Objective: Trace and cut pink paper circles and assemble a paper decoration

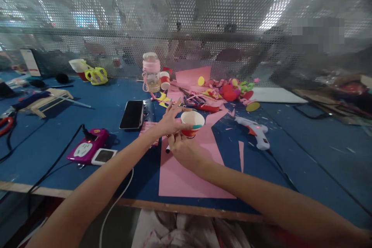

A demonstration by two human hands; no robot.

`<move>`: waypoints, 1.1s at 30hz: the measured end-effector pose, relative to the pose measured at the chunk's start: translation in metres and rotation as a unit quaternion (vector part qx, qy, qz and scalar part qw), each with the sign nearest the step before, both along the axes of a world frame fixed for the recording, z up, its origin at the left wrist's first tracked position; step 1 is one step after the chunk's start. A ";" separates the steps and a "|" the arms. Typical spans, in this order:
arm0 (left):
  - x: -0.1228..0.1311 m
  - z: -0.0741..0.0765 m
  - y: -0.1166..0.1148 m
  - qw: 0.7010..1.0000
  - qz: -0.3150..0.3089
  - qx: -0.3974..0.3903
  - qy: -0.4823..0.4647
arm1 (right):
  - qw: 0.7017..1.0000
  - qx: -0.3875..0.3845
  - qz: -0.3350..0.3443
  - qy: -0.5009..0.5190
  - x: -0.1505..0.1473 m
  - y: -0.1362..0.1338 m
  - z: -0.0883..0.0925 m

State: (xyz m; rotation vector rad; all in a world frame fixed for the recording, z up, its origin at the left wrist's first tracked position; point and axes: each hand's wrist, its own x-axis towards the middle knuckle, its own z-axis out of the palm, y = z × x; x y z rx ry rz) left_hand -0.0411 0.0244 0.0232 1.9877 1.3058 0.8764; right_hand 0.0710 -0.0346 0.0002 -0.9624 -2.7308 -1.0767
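A small paper cup (pixel 193 121) with a white inside and a red and teal band stands on a pink paper sheet (pixel 188 170) on the blue table. My left hand (pixel 169 121) rests against the cup's left side, thumb on its wall and the other fingers spread. My right hand (pixel 183 149) sits just below and in front of the cup with curled fingers, pinching a dark marker (pixel 167 148) whose tip points down at the paper.
A black phone (pixel 132 114) lies left of the cup. A white glue gun (pixel 255 130) with a cable lies to the right. A pink power strip (pixel 87 147), a pink bottle (pixel 151 71) and a heap of coloured paper scraps (pixel 226 91) lie behind; mesh screen beyond.
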 end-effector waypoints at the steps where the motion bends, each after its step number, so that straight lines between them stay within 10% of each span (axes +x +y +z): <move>1: 0.000 0.000 0.000 1.000 -0.003 -0.003 -0.001 | 1.000 -0.008 -0.007 -0.004 -0.001 0.001 0.001; 33: -0.002 -0.005 0.004 1.000 -0.018 0.021 0.000 | 0.990 -0.115 0.030 0.070 0.045 -0.017 -0.005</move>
